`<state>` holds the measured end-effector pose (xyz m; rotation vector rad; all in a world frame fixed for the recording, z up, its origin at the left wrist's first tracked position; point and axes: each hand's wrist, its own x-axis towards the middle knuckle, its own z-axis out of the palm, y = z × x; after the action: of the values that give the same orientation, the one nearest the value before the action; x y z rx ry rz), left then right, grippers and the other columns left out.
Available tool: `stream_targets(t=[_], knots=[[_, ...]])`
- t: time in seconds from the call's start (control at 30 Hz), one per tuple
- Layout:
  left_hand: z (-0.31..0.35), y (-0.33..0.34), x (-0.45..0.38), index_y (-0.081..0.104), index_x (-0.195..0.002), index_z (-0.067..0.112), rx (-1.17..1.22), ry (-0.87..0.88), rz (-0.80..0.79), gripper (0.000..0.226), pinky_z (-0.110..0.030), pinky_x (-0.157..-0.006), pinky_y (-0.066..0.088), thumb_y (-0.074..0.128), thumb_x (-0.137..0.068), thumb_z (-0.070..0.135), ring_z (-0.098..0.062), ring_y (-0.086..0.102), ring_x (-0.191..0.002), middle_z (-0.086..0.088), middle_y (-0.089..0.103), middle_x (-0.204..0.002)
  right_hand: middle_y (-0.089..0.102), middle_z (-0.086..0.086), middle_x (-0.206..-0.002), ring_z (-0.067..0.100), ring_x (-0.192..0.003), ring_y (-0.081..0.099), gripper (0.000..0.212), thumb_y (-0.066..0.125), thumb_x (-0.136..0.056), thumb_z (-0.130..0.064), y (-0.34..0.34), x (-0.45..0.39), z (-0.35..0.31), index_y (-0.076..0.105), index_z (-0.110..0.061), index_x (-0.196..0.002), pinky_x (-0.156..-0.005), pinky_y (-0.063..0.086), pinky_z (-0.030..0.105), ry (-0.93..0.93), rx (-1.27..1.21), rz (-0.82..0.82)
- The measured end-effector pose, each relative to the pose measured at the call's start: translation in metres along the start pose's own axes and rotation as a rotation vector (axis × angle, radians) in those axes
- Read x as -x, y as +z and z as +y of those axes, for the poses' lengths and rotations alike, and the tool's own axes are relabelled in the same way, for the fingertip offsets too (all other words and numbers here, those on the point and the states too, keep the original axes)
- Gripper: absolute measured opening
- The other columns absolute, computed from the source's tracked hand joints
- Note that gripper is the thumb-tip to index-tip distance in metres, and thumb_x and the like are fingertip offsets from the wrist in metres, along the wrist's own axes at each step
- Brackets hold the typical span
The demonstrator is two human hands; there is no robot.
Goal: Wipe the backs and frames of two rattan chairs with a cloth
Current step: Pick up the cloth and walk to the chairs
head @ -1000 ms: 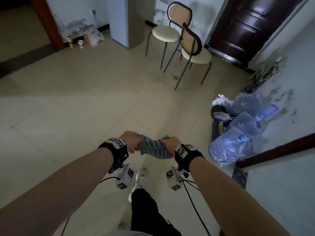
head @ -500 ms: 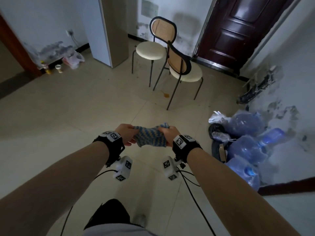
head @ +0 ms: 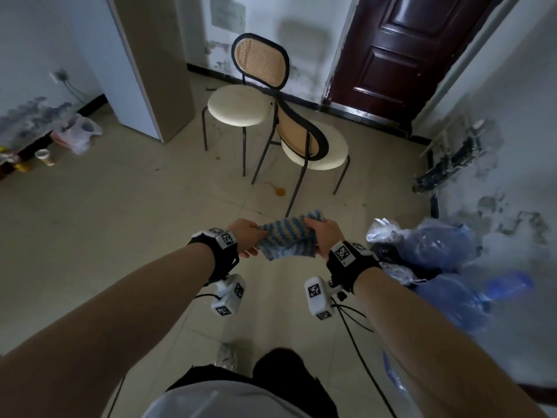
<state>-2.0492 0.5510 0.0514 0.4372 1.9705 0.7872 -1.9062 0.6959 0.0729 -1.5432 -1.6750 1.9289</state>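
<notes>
Left hand (head: 245, 238) and right hand (head: 324, 236) each pinch one end of a blue-and-yellow striped knit cloth (head: 287, 239), bunched and stretched between them at waist height, over the tiled floor (head: 120, 206). Both hands closed around cloth, nothing else held.

Step, as I judge it: approach and cloth prep, no wiping begun. Neither chair touched yet.

Ahead of the hands, well apart: nearer black-framed rattan-back chair with cream round seat (head: 313, 146), seen side-on, just right of centre. Beyond it, touching or overlapping at the back frame, farther black-framed rattan-back chair (head: 259, 60), facing the person. Chairs: two. Cloth: one.

Next move calls for closing the gap, freeing one hand to steady the frame and wiping the nearer backrest first.

Right of the right hand: heap of blue plastic water jugs (head: 446, 245), at least three. Far left: one paper cup (head: 43, 155).
</notes>
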Motion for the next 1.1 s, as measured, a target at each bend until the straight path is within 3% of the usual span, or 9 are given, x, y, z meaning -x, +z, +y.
stream_targets(t=[0.27, 0.37, 0.47, 0.57, 0.6, 0.77, 0.83, 0.97, 1.1], knots=[[0.114, -0.019, -0.145, 0.064, -0.100, 0.011, -0.081, 0.035, -0.103, 0.021, -0.036, -0.075, 0.058, 0.059, -0.100, 0.031, -0.023, 0.068, -0.076, -0.007, 0.067, -0.085, 0.069, 0.017, -0.101, 0.033, -0.093, 0.066, 0.016, 0.063, -0.092, -0.023, -0.030, -0.138, -0.073, 0.066, -0.012, -0.081, -0.095, 0.051, 0.050, 0.019, -0.100, 0.124], [0.155, -0.030, -0.193, 0.064, -0.109, 0.007, -0.044, 0.035, -0.094, 0.026, -0.035, -0.071, 0.057, 0.061, -0.099, 0.031, -0.023, 0.068, -0.074, -0.007, 0.067, -0.085, 0.068, 0.017, -0.105, 0.030, -0.089, 0.066, 0.014, 0.064, -0.091, -0.023, -0.038, -0.196, -0.107, 0.066, -0.009, -0.093, -0.092, 0.052, 0.045, -0.009, -0.170, 0.141], [0.189, -0.042, -0.237, 0.064, -0.112, 0.005, -0.022, 0.027, -0.071, 0.027, -0.030, -0.062, 0.055, 0.061, -0.099, 0.028, -0.020, 0.065, -0.070, -0.008, 0.066, -0.085, 0.067, 0.015, -0.109, 0.031, -0.095, 0.066, 0.031, 0.063, -0.092, -0.023, -0.037, -0.253, -0.139, 0.063, -0.002, -0.114, -0.090, 0.053, 0.043, -0.017, -0.212, 0.130], [0.220, -0.054, -0.284, 0.064, -0.104, 0.006, -0.031, 0.018, -0.059, 0.019, -0.030, -0.061, 0.054, 0.060, -0.099, 0.024, -0.020, 0.063, -0.067, -0.010, 0.064, -0.083, 0.068, 0.006, -0.091, 0.018, -0.078, 0.066, 0.013, 0.063, -0.092, -0.022, -0.032, -0.310, -0.171, 0.065, -0.009, -0.093, -0.071, 0.053, 0.029, -0.034, -0.197, 0.093], [0.224, -0.059, -0.295, 0.063, -0.102, 0.007, -0.029, 0.019, -0.054, 0.017, -0.031, -0.062, 0.054, 0.059, -0.099, 0.024, -0.020, 0.062, -0.068, -0.010, 0.064, -0.084, 0.068, 0.005, -0.089, 0.017, -0.079, 0.066, 0.011, 0.063, -0.091, -0.022, -0.030, -0.319, -0.179, 0.065, -0.011, -0.090, -0.071, 0.053, 0.029, -0.041, -0.203, 0.080], [0.241, -0.091, -0.365, 0.066, -0.094, 0.009, 0.013, -0.043, -0.037, 0.018, -0.030, -0.063, 0.056, 0.058, -0.099, 0.024, -0.019, 0.064, -0.069, -0.008, 0.066, -0.085, 0.062, 0.017, -0.123, 0.033, -0.111, 0.061, 0.040, 0.061, -0.093, -0.022, -0.007, -0.396, -0.216, 0.058, 0.001, -0.126, -0.101, 0.048, 0.047, 0.029, -0.175, 0.048], [0.248, -0.106, -0.394, 0.064, -0.084, 0.016, 0.030, -0.063, -0.026, 0.019, -0.030, -0.062, 0.056, 0.057, -0.099, 0.025, -0.018, 0.065, -0.068, -0.007, 0.066, -0.082, 0.061, 0.020, -0.126, 0.036, -0.114, 0.060, 0.038, 0.061, -0.094, -0.021, 0.004, -0.427, -0.229, 0.057, -0.001, -0.126, -0.103, 0.046, 0.051, 0.060, -0.191, 0.023], [0.263, -0.135, -0.454, 0.062, -0.081, 0.018, 0.043, -0.096, -0.022, 0.022, -0.027, -0.058, 0.056, 0.056, -0.100, 0.028, -0.016, 0.066, -0.062, -0.005, 0.067, -0.077, 0.065, 0.018, -0.117, 0.037, -0.107, 0.063, 0.011, 0.056, -0.097, -0.018, 0.024, -0.478, -0.254, 0.064, -0.013, -0.103, -0.097, 0.049, 0.054, 0.151, -0.232, -0.008], [0.287, -0.159, -0.509, 0.062, -0.087, 0.015, 0.086, -0.145, -0.059, 0.024, -0.027, -0.059, 0.056, 0.056, -0.100, 0.033, -0.018, 0.067, -0.068, -0.006, 0.068, -0.081, 0.066, 0.017, -0.114, 0.035, -0.102, 0.065, 0.021, 0.051, -0.097, -0.012, 0.034, -0.529, -0.292, 0.060, -0.009, -0.117, -0.095, 0.051, 0.052, 0.148, -0.176, -0.028]])
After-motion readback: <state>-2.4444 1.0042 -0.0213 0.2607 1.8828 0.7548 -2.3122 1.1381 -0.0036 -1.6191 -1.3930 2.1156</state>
